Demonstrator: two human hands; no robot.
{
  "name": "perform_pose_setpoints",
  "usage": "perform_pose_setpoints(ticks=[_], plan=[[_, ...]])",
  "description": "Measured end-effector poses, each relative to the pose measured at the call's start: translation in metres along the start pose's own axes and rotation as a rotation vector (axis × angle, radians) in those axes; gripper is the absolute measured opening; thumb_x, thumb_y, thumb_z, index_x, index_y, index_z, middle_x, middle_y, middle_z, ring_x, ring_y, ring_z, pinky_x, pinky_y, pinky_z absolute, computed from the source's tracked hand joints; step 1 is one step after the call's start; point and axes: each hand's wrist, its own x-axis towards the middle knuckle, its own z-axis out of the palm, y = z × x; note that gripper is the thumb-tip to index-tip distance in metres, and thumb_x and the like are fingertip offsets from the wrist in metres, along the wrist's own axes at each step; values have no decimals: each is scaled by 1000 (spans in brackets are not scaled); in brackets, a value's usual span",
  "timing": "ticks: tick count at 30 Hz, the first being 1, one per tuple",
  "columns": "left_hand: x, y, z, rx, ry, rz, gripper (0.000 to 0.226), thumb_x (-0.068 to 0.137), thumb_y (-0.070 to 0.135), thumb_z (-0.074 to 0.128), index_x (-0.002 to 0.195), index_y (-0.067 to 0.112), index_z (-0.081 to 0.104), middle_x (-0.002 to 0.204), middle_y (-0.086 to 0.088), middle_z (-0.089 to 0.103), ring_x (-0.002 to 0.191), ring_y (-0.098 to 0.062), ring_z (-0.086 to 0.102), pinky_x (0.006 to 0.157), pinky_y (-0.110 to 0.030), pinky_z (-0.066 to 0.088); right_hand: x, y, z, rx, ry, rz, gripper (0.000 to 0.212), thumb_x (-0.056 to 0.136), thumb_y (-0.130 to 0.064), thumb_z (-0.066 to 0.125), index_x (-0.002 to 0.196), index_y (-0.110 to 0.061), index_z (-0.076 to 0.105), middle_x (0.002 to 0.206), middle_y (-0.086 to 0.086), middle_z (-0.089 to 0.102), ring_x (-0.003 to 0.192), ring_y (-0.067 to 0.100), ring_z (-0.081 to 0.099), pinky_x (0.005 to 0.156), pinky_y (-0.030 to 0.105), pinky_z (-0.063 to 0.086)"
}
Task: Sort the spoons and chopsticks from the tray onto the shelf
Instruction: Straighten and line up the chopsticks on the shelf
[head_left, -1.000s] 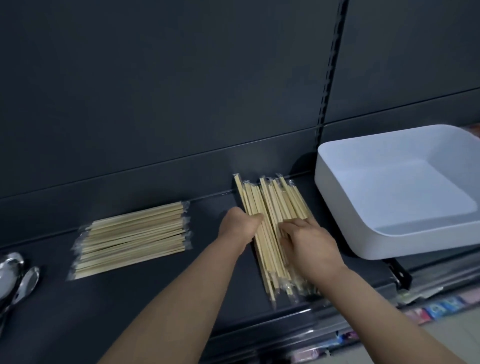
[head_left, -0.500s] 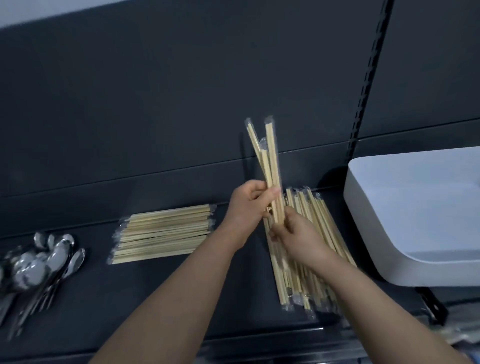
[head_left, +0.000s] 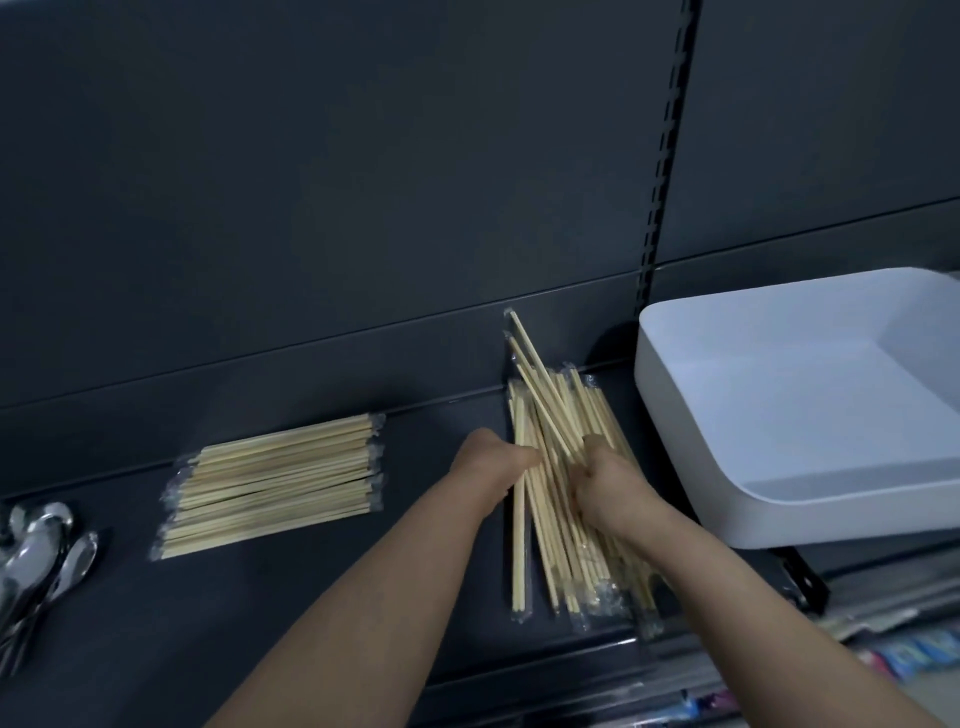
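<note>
- Shelf (head_left: 130, 623): one, dark, carries all items.
- Tray (head_left: 675, 441): one, white, far right.
- Chopsticks: two piles, left pile (head_left: 275, 478) neat, right pile (head_left: 582, 551) just beside tray.
- Right hand (head_left: 608, 478): grip pinches a few raised chopsticks (head_left: 540, 374).
- Left hand (head_left: 493, 462): grip curled at right pile, hold unclear.
- Spoons (head_left: 41, 545): far left, count unclear.

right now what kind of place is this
Probably a shop aisle: dark shelving with a slotted upright, wrapped chopsticks laid out in stacks on the shelf, and packaged goods on a lower level.
</note>
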Motion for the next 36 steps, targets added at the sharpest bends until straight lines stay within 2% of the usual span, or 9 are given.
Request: perform_pose_setpoints(ticks=[2, 5, 8, 11, 15, 19, 24, 28, 36], plan=[[-1, 0, -2, 2, -17, -1, 18, 89, 24, 59, 95, 8, 54, 81, -5, 56, 65, -15, 51, 56, -24, 43, -1, 1, -2, 46, -10, 19, 20, 100, -19, 38, 118, -10, 41, 88, 3, 56, 79, 21, 59, 61, 29, 48], [-5, -1, -16, -174, -5, 47, 23, 96, 21, 51, 112, 5, 56, 92, -4, 66, 77, -16, 58, 62, -24, 46, -5, -5, -7, 110, 11, -8, 25, 101, -21, 39, 124, -12, 40, 100, 5, 57, 90, 25, 61, 75, 35, 52], [-12, 3, -38, -355, 82, 197, 27, 100, 29, 49, 117, 9, 55, 109, -7, 66, 100, -21, 61, 85, -33, 50, -8, -23, -12, 177, 73, -162, 8, 101, -24, 40, 107, -20, 41, 96, -1, 54, 85, 17, 55, 71, 30, 45], [-31, 16, -56, -524, 105, 347, 25, 100, 28, 49, 116, 12, 59, 111, -6, 67, 104, -23, 63, 95, -41, 50, -8, -46, -7, 209, 52, -352, 18, 99, -34, 45, 112, -21, 47, 98, -4, 57, 90, 16, 57, 76, 33, 47], [-56, 29, -70, -724, 175, 438, 18, 102, 23, 44, 114, 13, 53, 110, 0, 69, 106, -17, 62, 92, -35, 48, -11, -64, 15, 238, 2, -449, 36, 90, -35, 63, 119, -24, 46, 98, -9, 58, 89, 8, 60, 74, 29, 51], [-70, 26, -78, -738, 274, 501, 19, 100, 24, 48, 115, 13, 46, 99, 4, 73, 100, -9, 64, 91, -31, 48, -9, -72, 40, 266, 14, -490, 35, 90, -26, 60, 123, -23, 47, 104, -6, 64, 95, 9, 62, 83, 40, 54], [-75, 12, -86, -676, 163, 635, 26, 94, 18, 60, 119, 14, 52, 102, -1, 68, 91, -4, 68, 83, -23, 55, -3, -71, 52, 326, -22, -523, 47, 83, -41, 57, 128, -34, 44, 112, -8, 65, 104, 11, 62, 87, 44, 53], [-72, -4, -88, -541, 111, 670, 17, 91, 14, 65, 108, 13, 64, 90, 4, 67, 87, -9, 64, 84, -27, 54, -4, -65, 56, 326, -32, -468, 40, 83, -32, 70, 118, -27, 51, 102, -8, 66, 91, 8, 66, 80, 38, 56], [-67, -10, -85, -576, 94, 693, 13, 87, 9, 69, 97, 13, 61, 78, 11, 62, 77, -3, 59, 76, -21, 49, -7, -69, 67, 339, -3, -515, 27, 94, -17, 55, 120, -20, 46, 102, -4, 64, 91, 8, 64, 80, 39, 55]])
